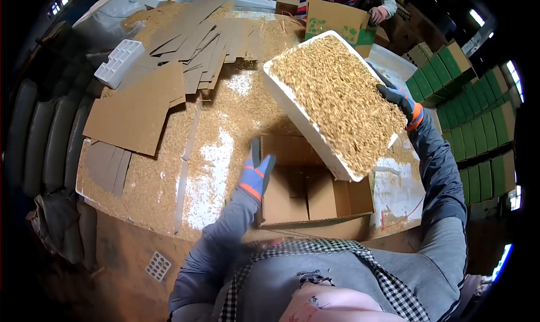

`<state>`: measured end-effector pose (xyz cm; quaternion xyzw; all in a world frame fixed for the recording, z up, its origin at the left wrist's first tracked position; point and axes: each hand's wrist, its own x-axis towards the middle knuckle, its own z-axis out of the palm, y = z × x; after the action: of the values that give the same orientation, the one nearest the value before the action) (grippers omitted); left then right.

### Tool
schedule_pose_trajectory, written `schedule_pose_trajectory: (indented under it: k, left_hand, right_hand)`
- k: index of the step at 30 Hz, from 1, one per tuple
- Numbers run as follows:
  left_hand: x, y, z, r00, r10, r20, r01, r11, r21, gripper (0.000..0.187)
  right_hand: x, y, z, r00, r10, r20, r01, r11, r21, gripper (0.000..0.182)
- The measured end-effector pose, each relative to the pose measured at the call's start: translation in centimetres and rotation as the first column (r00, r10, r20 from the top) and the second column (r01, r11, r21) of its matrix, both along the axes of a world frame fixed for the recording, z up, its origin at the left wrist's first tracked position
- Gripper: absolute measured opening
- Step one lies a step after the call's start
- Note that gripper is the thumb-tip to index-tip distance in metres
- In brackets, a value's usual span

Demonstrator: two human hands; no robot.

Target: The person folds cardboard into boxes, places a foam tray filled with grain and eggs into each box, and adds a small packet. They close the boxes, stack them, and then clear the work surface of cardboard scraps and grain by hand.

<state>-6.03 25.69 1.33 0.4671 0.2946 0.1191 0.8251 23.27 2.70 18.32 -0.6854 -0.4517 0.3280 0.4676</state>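
Observation:
My right hand (402, 101), in a blue and black glove with an orange cuff, grips the right side of a white foam tray (301, 115). Golden husks (337, 91) fill the tray, which is tilted above an open cardboard box (320, 195). At the box's left wall is my left hand (259, 167), gloved alike, its thumb on the inner side and its fingers along the outside, closed on the wall. Two bottom flaps show inside the box, and the tray hides part of its far right side.
Flat cardboard sheets (135, 108) are piled on the husk-strewn table (211, 175). A white moulded foam piece (119, 63) lies at far left. Across the table, a person's gloved hand (378, 15) holds a printed carton (337, 21). Green cartons (472, 125) are stacked at right, grey sacks (53, 136) at left.

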Motion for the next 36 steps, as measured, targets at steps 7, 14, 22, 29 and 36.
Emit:
schedule_pose_trajectory:
  k: [7,14,22,29,36]
  left_hand:
    - [-0.2,1.5,-0.2,0.988,-0.015,0.152,0.002,0.996,0.085,0.042]
    - [-3.6,1.5,-2.1,0.973,-0.02,0.229,0.0,0.996,0.086,0.047]
    - [-2.6,-1.6,-1.8,0.995,0.096,0.006,-0.096,0.983,0.157,0.048]
    - [-3.4,-1.2,0.7,0.999,0.042,-0.026,-0.031,0.938,0.345,0.049]
    - [-5.5,3.4,0.5,0.984,0.046,-0.17,0.084,0.724,0.684,0.046]
  right_hand:
    - [-4.3,4.0,0.6,0.848,0.526,-0.066,-0.515,0.789,-0.334,0.062]
    - [-8.8,6.5,-11.1,0.847,0.478,-0.232,-0.524,0.677,-0.517,0.064]
    - [-12.3,3.2,-12.9,0.247,0.337,0.908,-0.217,0.933,-0.287,0.025]
    - [-7.0,-15.3,-18.0,0.087,-0.967,0.241,0.865,0.194,0.464,0.049]
    - [-15.6,-15.3,-28.9,0.359,-0.794,0.49,0.852,0.064,-0.52,0.082]
